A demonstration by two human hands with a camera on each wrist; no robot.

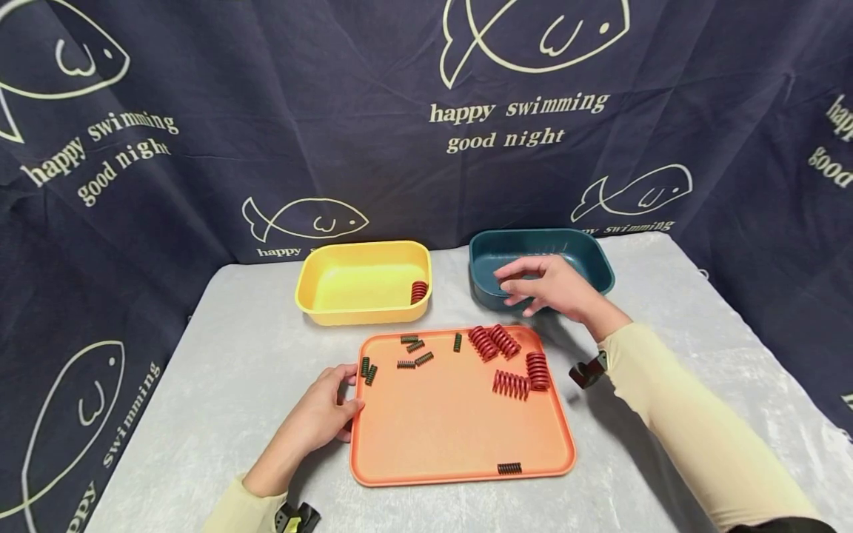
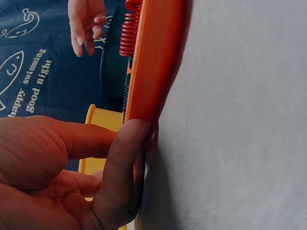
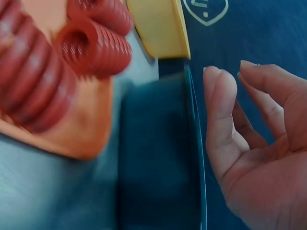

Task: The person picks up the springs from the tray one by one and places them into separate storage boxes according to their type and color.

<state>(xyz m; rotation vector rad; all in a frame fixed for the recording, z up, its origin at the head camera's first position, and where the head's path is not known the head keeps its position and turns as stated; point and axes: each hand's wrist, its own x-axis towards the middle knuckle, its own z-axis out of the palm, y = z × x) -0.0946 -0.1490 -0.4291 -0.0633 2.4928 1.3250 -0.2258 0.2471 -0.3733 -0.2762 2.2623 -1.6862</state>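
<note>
My left hand holds the left rim of an orange tray, thumb and fingers pinching its edge in the left wrist view. Over the dark teal bin hovers my right hand, fingers loosely bent and thumb apart, with nothing between them; the right wrist view shows this hand above the bin's rim. Several thick red springs lie at the tray's right, among them one red spring on its side. Small dark green springs, such as this green spring, are scattered toward the upper left.
A yellow bin stands behind the tray at left, with one red spring in its right corner. One black spring lies by the tray's near edge. A dark cloth with fish drawings hangs behind the grey-white table.
</note>
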